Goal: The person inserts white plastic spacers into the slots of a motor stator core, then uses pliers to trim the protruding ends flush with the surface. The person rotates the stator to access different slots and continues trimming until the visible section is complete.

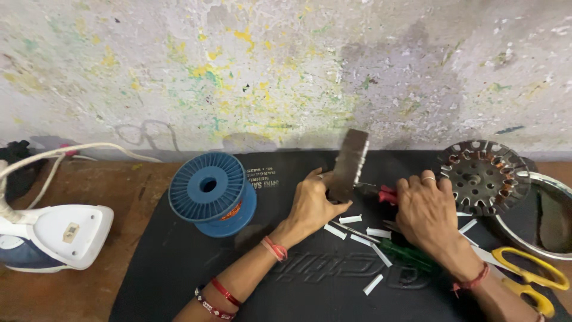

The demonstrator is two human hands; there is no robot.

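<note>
We grip a steel stator core [349, 164] upright in our left hand [311, 206]; our right hand [424, 211] curls beside it, grasp unclear. White insulation strips [363, 234] lie loose below it, uninserted.

Metal block [350, 164] held upright by left hand [311, 206], edge-on above black mat [179, 262]. Right hand [426, 211] laid just right of block, over red-handled tool [387, 195]. White strips [357, 229] scattered between and below hands. Blue spool [211, 192] left of left hand. Stator [484, 176] and scissors [527, 275] right of right hand.
</note>
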